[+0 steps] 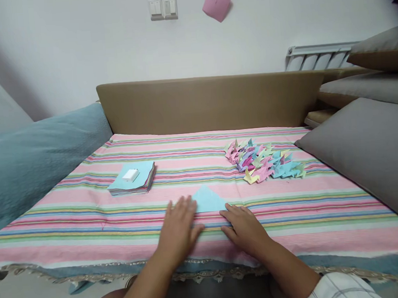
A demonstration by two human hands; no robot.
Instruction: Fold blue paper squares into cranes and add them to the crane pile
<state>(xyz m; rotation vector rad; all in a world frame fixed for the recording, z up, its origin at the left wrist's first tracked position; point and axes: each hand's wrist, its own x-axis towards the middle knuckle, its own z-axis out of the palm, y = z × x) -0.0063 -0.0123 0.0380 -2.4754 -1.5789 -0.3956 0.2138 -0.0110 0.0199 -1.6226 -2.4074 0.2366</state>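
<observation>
A light blue sheet of paper (207, 199), folded into a triangle with its point away from me, lies flat on the striped cloth (207, 254). My left hand (180, 226) rests at the triangle's left corner, palm down, with the fingers stretched out and the thumb apart. At the right corner my right hand (242, 223) touches the paper with its fingertips, the fingers extended and the thumb spread. Neither hand is wrapped around anything.
To the left stands a stack of coloured paper squares (119, 183) with a small white box (131, 175) on top. Several folded paper cranes (264, 162) are heaped at the right. Grey cushions (375, 153) and a blue-covered armrest (41, 157) border the sides; a brown backrest (209, 103) stands behind.
</observation>
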